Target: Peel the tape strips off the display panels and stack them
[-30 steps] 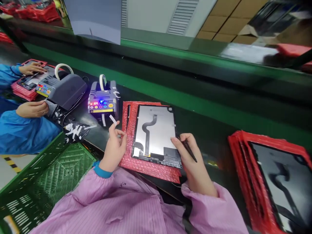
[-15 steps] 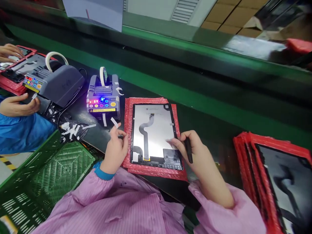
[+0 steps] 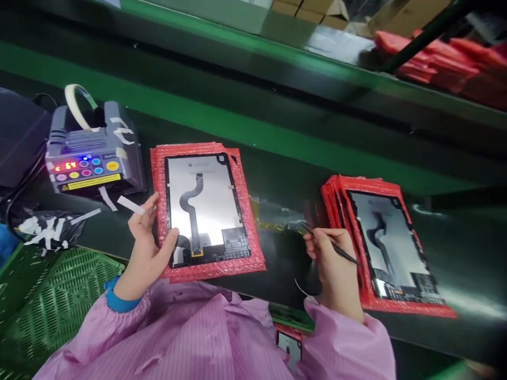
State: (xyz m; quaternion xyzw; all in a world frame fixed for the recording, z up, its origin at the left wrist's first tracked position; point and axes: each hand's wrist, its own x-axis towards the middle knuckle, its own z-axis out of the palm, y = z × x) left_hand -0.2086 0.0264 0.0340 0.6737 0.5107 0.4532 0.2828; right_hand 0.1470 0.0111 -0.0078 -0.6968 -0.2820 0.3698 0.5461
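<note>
In the head view, my left hand [image 3: 144, 250] is at the left edge of a tablet screen panel [image 3: 214, 211], its thumb over the black border. A short strip of white tape [image 3: 130, 205] juts from its fingers; whether it is pinched or only stuck there is hard to see. The panel lies back side up on red bubble-wrap sleeves [image 3: 253, 248], a grey flex cable [image 3: 193, 216] winding down it. My right hand [image 3: 330, 256] is closed around dark tweezers [image 3: 344, 253], tips pointing left, near clear, yellowish film [image 3: 277, 214] on the bench.
A tape dispenser [image 3: 93, 142] with lit buttons stands left, a white strip hanging from its front. Tape scraps cling to a black bag [image 3: 51, 227] beside it. A green crate [image 3: 75, 301] sits below. Rightward is a stack of red-sleeved panels [image 3: 396, 243]; more red sleeves [image 3: 447, 58] lie behind.
The view has swung right. My right hand has moved away from the panel to the right, towards the stack, tweezers in its grasp. My left hand's thumb now lies over the panel's edge.
</note>
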